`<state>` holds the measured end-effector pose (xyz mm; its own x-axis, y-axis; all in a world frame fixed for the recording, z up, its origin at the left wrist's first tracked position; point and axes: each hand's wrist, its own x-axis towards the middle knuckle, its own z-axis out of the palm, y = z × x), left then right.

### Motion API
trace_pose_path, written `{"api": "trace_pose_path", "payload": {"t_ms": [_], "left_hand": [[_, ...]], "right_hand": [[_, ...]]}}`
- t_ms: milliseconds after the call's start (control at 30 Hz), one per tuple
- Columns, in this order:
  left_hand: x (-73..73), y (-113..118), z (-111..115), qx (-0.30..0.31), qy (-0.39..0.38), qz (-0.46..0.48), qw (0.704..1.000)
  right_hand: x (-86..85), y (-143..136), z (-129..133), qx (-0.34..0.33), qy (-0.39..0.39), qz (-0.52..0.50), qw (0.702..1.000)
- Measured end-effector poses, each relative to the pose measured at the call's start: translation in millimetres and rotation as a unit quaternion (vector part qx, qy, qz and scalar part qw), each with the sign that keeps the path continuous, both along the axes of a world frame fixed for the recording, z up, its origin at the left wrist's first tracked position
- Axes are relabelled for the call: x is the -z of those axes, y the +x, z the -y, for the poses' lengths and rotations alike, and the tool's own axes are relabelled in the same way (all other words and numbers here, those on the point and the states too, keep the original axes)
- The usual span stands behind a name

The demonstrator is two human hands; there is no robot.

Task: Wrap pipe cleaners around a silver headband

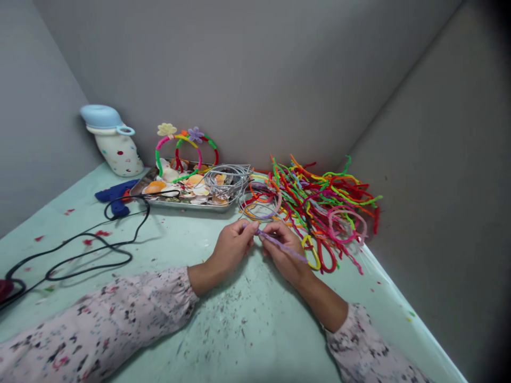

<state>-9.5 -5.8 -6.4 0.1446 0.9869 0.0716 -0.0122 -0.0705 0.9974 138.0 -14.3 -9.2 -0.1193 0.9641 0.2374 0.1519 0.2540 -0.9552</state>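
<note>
Purple pipe cleaner [284, 246], slim and nearly straight, slants down rightward.

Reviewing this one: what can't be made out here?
All in the head view:
Purple strip: part hidden by the left hand and right hand.
Tray: floor mostly covered by shells and wire.
Red object: cut off by the left edge.
Pipe cleaners: overlap hides their number.
Dark flecks: too small to identify.
</note>
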Motion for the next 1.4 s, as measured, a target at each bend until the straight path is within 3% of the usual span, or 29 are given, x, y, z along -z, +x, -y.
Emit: {"api": "trace_pose_path", "payload": {"t_ms": [400, 567, 867, 1067, 1400], "left_hand": [[-5.9, 0.3, 1.9, 0.048, -0.007, 0.040, 0.998], [-0.9, 1.1, 1.0, 0.039, -0.016, 0.050, 0.998], [-2.9, 1.9, 0.8, 0.043, -0.013, 0.033, 0.998], [-1.7, 1.6, 1.1, 0.040, -0.012, 0.045, 0.998], [-5.4, 1.6, 0.9, 0.041, -0.019, 0.047, 0.998]], "right_hand": [[1.8, -0.3, -4.1, -0.004, -0.025, -0.039, 0.999], [-0.5, 0.4, -2.3, 0.007, -0.027, -0.059, 0.998], [-4.0, -1.9, -3.2, 0.085, -0.047, -0.035, 0.995], [-5.9, 0.3, -2.2, 0.088, -0.073, -0.019, 0.993], [-2.3, -1.3, -0.5, 0.101, -0.052, -0.075, 0.991]]}}
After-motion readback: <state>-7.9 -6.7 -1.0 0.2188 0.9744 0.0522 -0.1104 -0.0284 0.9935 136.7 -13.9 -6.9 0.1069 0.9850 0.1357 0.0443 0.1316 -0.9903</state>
